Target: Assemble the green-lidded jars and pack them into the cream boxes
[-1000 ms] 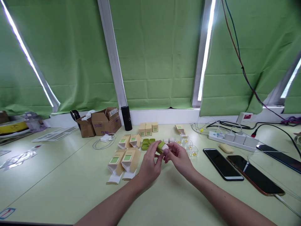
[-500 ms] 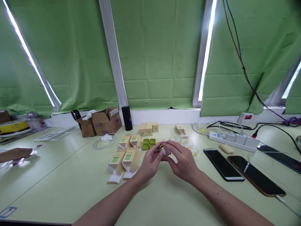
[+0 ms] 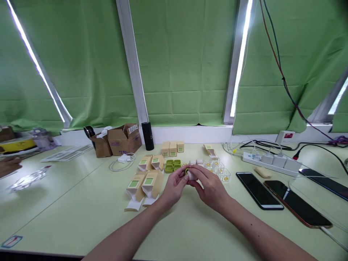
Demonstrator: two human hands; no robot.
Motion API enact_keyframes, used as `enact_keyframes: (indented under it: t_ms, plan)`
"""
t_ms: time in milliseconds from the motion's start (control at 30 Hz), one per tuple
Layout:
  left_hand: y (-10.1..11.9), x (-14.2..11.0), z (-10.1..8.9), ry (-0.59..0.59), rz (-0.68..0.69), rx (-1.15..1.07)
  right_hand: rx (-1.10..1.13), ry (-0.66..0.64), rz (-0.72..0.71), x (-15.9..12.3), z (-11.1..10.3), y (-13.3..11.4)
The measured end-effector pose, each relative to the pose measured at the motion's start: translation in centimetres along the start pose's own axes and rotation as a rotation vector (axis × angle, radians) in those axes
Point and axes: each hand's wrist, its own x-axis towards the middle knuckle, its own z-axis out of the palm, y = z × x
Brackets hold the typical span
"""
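Both of my hands meet over the middle of the pale green table (image 3: 81, 217). My left hand (image 3: 174, 186) and my right hand (image 3: 210, 186) pinch one small item together, a green piece with a white cap (image 3: 189, 173). Their fingers are curled round it. Just beyond them lie several green trays (image 3: 172, 166), small white pieces (image 3: 196, 161) and clear cups with yellow contents (image 3: 217, 167). To the left of my hands lie open tan cartons with green labels (image 3: 144, 183).
Three tan boxes (image 3: 172, 148) stand at the back, with a black cylinder (image 3: 147, 136) and brown cardboard boxes (image 3: 119, 139) to their left. Two phones (image 3: 277, 195) and a power strip (image 3: 272, 160) with cables lie right. Another person's hand (image 3: 8, 166) shows at the far left.
A second ago my fingers held the green piece and white cap more in the open; now both hands close over it. The other person's hand drew back leftward.
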Motion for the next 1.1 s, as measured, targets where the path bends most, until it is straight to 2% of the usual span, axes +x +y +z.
enact_keyframes:
  t_ms: [433, 733, 933, 1100]
  plan:
    - [0.2, 0.2, 1.0, 0.148, 0.006, -0.029, -0.048, -0.008, -0.021, 0.5, -0.1, -0.9]
    - [0.2, 0.0, 1.7, 0.200, 0.041, 0.029, -0.033, -0.008, -0.008, 0.9, -0.3, -1.5]
    - [0.3, -0.3, 1.5, 0.155, 0.062, 0.077, -0.007, 0.002, 0.010, 0.8, -0.1, -1.4]
    - [0.6, -0.6, 1.2, 0.064, 0.010, 0.056, 0.002, 0.022, 0.019, 0.2, 0.2, -0.6]
